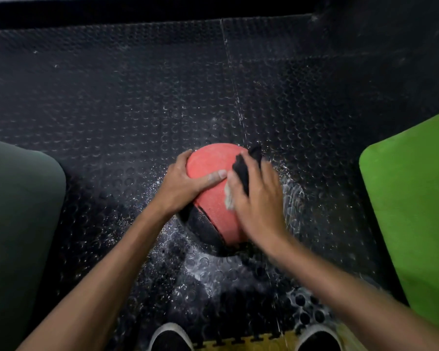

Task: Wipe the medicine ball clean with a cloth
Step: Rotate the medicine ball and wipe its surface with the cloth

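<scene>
A red medicine ball [209, 163] with a black section low on its near side sits on the studded black floor at the centre of the head view. My left hand [181, 184] wraps the ball's left side, thumb across the red surface. My right hand [257, 198] presses a dark cloth [243, 168] against the ball's right side, fingers curled over the cloth; a pale patch of it shows under my thumb. The ball's right half is hidden behind this hand.
A dark grey mat [18, 219] lies at the left and a bright green mat [413, 211] at the right. White dust or wet streaks mark the floor [137, 97] around the ball. My two shoes [171, 338] stand at the bottom edge beside a yellow tile [249, 343].
</scene>
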